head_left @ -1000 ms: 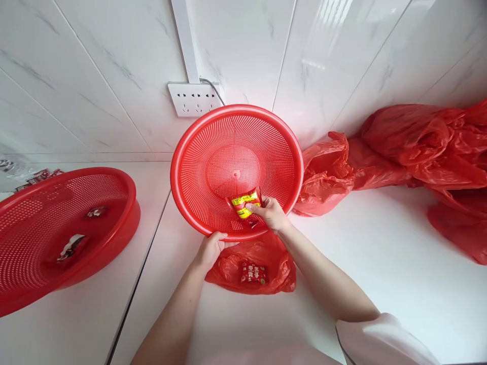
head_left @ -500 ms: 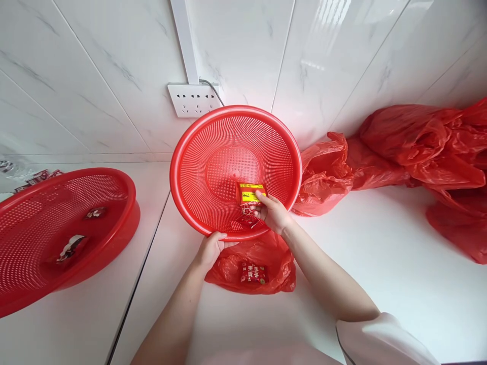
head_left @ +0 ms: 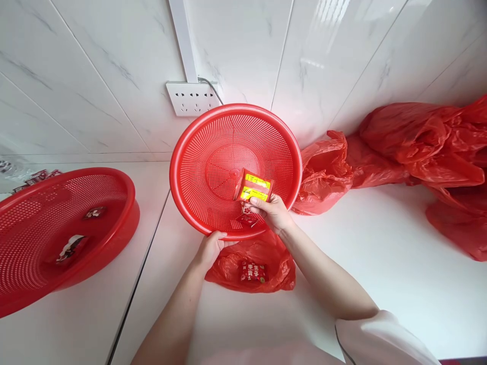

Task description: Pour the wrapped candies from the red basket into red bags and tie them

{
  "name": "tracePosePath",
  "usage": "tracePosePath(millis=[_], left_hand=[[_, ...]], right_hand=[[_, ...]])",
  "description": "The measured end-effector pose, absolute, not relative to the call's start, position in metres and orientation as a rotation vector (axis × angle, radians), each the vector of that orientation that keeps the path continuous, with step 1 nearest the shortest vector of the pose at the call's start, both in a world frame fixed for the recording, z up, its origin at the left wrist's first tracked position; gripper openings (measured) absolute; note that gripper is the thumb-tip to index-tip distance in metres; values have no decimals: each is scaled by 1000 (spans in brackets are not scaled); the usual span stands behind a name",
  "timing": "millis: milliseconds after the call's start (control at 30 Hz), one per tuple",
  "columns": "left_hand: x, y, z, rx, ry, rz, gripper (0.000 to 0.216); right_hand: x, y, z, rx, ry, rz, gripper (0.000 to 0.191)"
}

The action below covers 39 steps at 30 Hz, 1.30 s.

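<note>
A red plastic colander basket (head_left: 186, 203) is tipped toward me, and my left hand (head_left: 211, 249) grips its near rim. Inside it, my right hand (head_left: 274, 213) is closed on a small stack of red snack packets (head_left: 255, 186) with yellow labels. Another patterned red packet (head_left: 248, 218) lies by the near wall, just below my right fingers and partly hidden. Under the near rim sits an open red plastic bag (head_left: 279, 276), with a red packet printed in white characters (head_left: 254, 272) in it.
A second red basket (head_left: 127, 203) at left holds a few small packets (head_left: 71, 248). Filled red plastic bags (head_left: 418, 142) line the wall at right. A socket panel (head_left: 194, 98) is on the tiled wall. A seam (head_left: 142, 274) crosses the white table.
My right hand has tilted the packets it holds, so their yellow-labelled face shows more fully. My left hand keeps its grip on the rim.
</note>
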<state>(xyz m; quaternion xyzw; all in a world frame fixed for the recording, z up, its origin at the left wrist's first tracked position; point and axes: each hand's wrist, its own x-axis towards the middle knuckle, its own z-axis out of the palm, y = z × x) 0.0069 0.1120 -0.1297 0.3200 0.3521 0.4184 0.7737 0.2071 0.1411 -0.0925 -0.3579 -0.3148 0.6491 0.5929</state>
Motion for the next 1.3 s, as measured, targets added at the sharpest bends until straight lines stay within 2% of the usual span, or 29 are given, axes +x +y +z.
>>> tracePosePath(millis=[133,267,467,700,900,1067,1167,1300], left_hand=[[7,112,-129,693,779,907,25],[7,112,-129,697,772,901,26],[6,112,-129,692,770,901,27],[6,112,-130,702,751,913,31],[5,112,-134,706,754,909,31],[6,112,-134,701,756,908,31],[7,112,-130,705,746,896,33],[7,111,-129,724,735,880,36]], right_hand=[[210,141,-84,-770,-574,1599,30],[214,142,-79,-775,-660,1722,40],[209,136,-78,-808,-831,1598,35],[203,129,-77,-903,-1049,1572,53],[205,129,-72,-795,-1036,1701,71],[208,124,-66,-742,-1147,1617,62],[209,114,-59,-802,-1425,1525,55],[208,100,-47,-927,-1853,1197,41]])
